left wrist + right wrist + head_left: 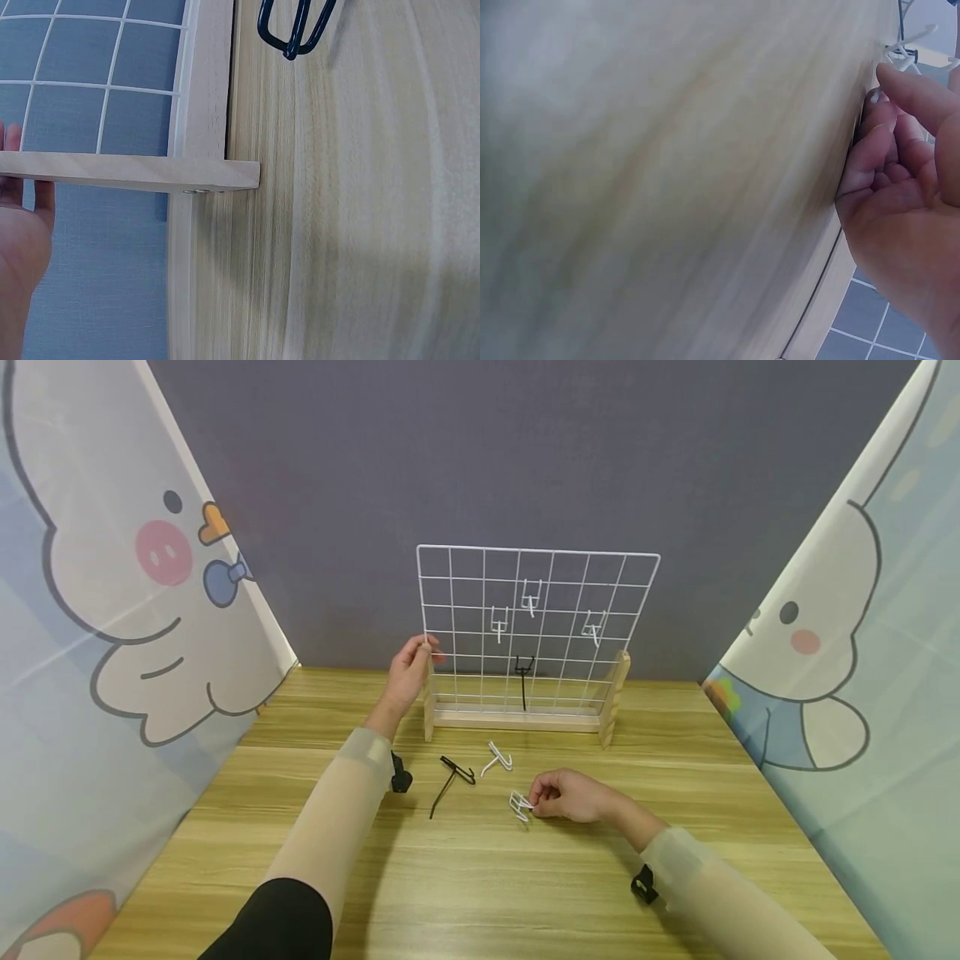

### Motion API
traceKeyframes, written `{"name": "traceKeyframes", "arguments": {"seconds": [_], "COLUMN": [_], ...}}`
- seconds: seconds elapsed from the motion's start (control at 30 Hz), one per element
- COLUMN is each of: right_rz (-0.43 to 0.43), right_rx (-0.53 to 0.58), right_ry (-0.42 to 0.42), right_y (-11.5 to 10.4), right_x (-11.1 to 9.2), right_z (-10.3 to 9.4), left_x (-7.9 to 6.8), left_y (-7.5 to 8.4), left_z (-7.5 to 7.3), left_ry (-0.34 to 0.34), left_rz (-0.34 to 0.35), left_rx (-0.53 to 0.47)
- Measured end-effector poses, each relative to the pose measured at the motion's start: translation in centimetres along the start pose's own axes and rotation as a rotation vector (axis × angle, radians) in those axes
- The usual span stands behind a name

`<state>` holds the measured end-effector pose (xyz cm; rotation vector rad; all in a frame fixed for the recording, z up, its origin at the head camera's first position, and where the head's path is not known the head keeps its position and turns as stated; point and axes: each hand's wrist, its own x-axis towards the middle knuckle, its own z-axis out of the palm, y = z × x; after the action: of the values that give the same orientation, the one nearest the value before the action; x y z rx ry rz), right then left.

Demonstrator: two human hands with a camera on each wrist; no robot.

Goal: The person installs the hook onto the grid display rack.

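Note:
A white wire grid [540, 551] stands upright in a wooden base with two side posts. My left hand [408, 672] grips the left wooden post [429, 702]; in the left wrist view its thumb and fingers lie on opposite sides of that post [150, 169]. Low over the table, my right hand [570, 795] pinches a white wire hook [517, 807] between thumb and forefinger. Up on the grid hang three white hooks, an upper one [531, 602], a left one [499, 627] and a right one [593, 631]. Below them is a black hook [523, 687].
Between the hands, a loose black hook [444, 792] and another white hook [497, 752] lie on the wood-grain table [465, 877], in front of the base. A dark grey panel [360, 485] closes the back, and cartoon-printed cloths [810, 552] line both sides.

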<state>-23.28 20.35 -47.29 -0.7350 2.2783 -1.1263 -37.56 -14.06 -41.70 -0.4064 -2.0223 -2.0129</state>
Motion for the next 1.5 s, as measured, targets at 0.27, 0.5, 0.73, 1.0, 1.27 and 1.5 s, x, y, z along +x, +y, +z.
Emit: {"name": "traceKeyframes", "arguments": {"seconds": [0.27, 0.5, 0.73, 1.0, 1.27, 1.5], "right_rz": [-0.040, -0.022, -0.006, -0.023, -0.035, -0.052], "right_rx": [0.050, 0.129, 0.190, 0.251, 0.297, 0.332], "right_ry": [0.049, 0.108, 0.189, 0.297, 0.427, 0.551], "right_y": [0.1, 0.0, -0.5, -1.8, -3.5, -4.8], "right_x": [-0.6, -1.3, -1.8, -2.6, -3.8, -5.1], "right_z": [0.0, -0.6, -1.7, -3.5, -5.9, -8.5], "left_x": [0.0, 0.1, 0.2, 0.1, 0.2, 0.2], "left_y": [0.0, 0.0, 0.0, -0.1, -0.2, -0.3], "left_z": [0.1, 0.1, 0.0, 0.0, -0.1, -0.1], "left_ry": [-0.023, -0.028, -0.010, -0.008, -0.014, -0.014], "left_rz": [0.001, 0.003, -0.007, 0.002, 0.019, 0.037], "left_rx": [-0.004, -0.001, -0.018, -0.024, -0.020, -0.038]}}
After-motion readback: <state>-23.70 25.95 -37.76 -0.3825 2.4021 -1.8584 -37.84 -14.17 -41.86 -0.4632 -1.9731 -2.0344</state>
